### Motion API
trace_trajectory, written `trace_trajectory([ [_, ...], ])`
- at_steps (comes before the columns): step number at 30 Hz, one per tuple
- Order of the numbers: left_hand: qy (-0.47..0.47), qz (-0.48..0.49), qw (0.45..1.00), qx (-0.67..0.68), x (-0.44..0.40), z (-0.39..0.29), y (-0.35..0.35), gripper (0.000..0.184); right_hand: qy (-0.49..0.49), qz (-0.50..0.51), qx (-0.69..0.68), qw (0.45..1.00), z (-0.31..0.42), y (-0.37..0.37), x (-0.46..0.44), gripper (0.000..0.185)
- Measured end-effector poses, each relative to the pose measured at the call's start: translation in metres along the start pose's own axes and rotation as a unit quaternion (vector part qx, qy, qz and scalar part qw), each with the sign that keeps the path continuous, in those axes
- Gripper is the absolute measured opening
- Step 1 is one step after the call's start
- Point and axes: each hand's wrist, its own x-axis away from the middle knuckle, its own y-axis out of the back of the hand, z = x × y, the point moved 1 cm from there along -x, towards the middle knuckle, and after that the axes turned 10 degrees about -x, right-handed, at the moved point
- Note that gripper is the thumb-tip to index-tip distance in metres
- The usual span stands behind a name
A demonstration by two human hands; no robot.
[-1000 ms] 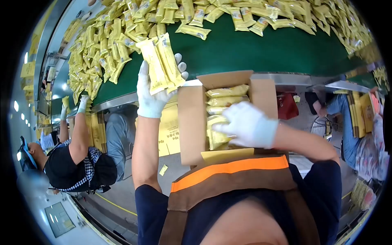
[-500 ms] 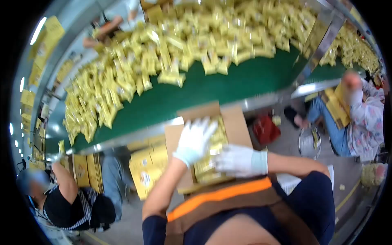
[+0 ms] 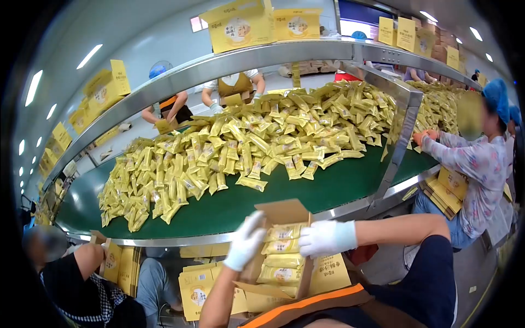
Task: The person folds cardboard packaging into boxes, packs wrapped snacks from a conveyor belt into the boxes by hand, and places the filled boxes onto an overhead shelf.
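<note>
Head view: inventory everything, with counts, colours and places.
Worktop: one, green, ahead.
Loose packets: too many to count, yellow, heaped on the worktop.
Open box: one, brown inside, nearest the wearer.
Boxed packets: several, yellow, inside the open box.
Metal frame: one, silver, above the worktop.
Cartons: many, yellow, on the frame and below.
People: at least four, mixed clothing, around the worktop.
Ceiling lights: several, white, overhead.
Left grip: one, white-gloved, by the box's left edge.
Right grip: one, white-gloved, at its right edge.

By the near edge of the belt (image 3: pixel 219 214), a brown-lined box (image 3: pixel 283 210) is seen opened; in it, shiny yellow packets (image 3: pixel 283 261) are laid crosswise in a column, printed labels turned upward
</note>
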Motion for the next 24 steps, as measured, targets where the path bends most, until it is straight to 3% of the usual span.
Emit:
trace_trajectory([
  [1, -0.017, -0.061, 0.997, 0.035, 0.005, 0.002, 0.027, 0.052, 0.001, -0.019, 0.019, 1.000, 0.008, 0.024, -0.001, 0.015],
  [3, 0.177, -0.214, 0.890, 0.362, 0.007, 0.018, 0.061, 0.051, -0.016, -0.054, 0.057, 0.997, 0.023, 0.080, 0.000, 0.017],
  [4, 0.103, -0.215, 0.854, 0.462, 0.024, 0.030, 0.065, 0.052, -0.034, -0.070, 0.076, 0.994, 0.029, 0.112, 0.004, 0.018],
  [6, 0.212, -0.175, 0.953, 0.125, 0.037, 0.111, 0.057, 0.050, -0.077, -0.148, 0.108, 0.980, 0.035, 0.176, 0.012, 0.021],
  [8, 0.128, -0.142, 0.980, -0.054, 0.056, 0.120, -0.007, 0.047, -0.173, -0.220, 0.167, 0.945, 0.036, 0.237, 0.017, 0.027],
  [9, 0.118, -0.069, 0.987, -0.081, 0.065, 0.118, -0.035, 0.047, -0.136, -0.258, 0.230, 0.928, 0.020, 0.266, 0.026, 0.028],
  [10, 0.106, 0.003, 0.989, -0.107, 0.072, 0.111, -0.061, 0.048, -0.174, -0.272, 0.263, 0.909, 0.014, 0.295, 0.028, 0.029],
  [12, -0.030, 0.008, 0.906, -0.421, 0.082, 0.081, -0.097, 0.053, -0.205, -0.306, 0.357, 0.859, -0.024, 0.354, 0.038, 0.026],
  [14, -0.027, -0.004, 0.913, -0.407, 0.087, 0.086, -0.107, 0.056, -0.344, -0.309, 0.349, 0.815, -0.058, 0.406, 0.034, 0.032],
  [16, -0.025, -0.010, 0.921, -0.388, 0.084, 0.095, -0.110, 0.058, -0.291, -0.332, 0.477, 0.760, -0.103, 0.437, 0.030, 0.034],
  [19, -0.030, -0.005, 0.926, -0.376, 0.076, 0.077, -0.095, 0.059, -0.319, -0.400, 0.509, 0.692, -0.171, 0.462, 0.026, 0.030],
  [22, 0.038, 0.070, 0.926, -0.368, 0.085, 0.108, -0.113, 0.075, -0.375, -0.417, 0.432, 0.707, -0.233, 0.473, 0.024, 0.032],
  [24, 0.024, 0.067, 0.912, -0.403, 0.093, 0.129, -0.127, 0.077, -0.423, -0.366, 0.432, 0.708, -0.287, 0.476, 0.026, 0.034],
])
